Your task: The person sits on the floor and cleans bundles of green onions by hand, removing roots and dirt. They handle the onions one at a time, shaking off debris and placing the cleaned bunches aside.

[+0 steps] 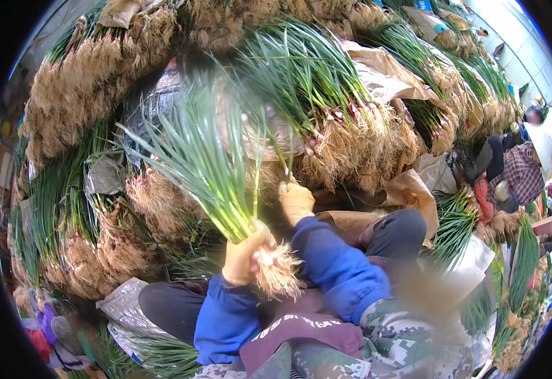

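Note:
My left hand (242,256), in a tan glove, is closed around a bunch of green onions (214,189). Their green tops fan up and to the left, and the pale, tangled roots (278,275) hang out below the fist. Slightly ahead and to the right, my right hand (296,201), gloved as well, grips a single green onion stalk (279,150) near its root end. Just beyond that hand lies a large heap of green onions (323,90), roots (351,147) toward me. Blur hides some of the leaf tips.
More stacked green onions with dense roots (81,85) rise at the left and far side. Brown paper (411,199) lies by my right knee. A person in a checked shirt (517,173) sits at the right, beside onion bundles (453,222). Another person (50,336) is at lower left.

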`<state>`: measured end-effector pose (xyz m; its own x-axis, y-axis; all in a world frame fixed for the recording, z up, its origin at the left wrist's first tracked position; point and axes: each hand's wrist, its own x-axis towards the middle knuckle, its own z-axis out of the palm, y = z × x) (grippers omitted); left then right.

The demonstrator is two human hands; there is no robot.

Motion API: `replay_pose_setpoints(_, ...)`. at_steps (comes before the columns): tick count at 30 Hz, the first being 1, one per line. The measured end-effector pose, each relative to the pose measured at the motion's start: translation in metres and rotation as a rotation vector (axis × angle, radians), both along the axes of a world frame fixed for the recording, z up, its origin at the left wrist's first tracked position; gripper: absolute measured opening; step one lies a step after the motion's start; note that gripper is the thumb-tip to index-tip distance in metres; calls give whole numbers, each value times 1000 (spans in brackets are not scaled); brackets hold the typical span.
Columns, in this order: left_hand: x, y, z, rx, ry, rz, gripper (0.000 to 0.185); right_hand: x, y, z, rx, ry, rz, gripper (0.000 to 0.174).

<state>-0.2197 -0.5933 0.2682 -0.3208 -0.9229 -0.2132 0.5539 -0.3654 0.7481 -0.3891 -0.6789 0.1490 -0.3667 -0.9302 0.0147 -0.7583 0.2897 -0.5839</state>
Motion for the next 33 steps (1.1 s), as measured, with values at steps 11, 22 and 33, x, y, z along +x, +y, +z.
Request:
replay_pose_setpoints(11,37,-57,-67,235,253,-29,57,-50,-34,19,-434,205,199,36)
replay_pose_setpoints(22,36,-42,-48,50,-80,53,27,-17,23,88,417,-309,754,47)
replay_pose_setpoints(33,63,-60,-84,181,329,-134,44,-61,-77,52,13,15,383,21)
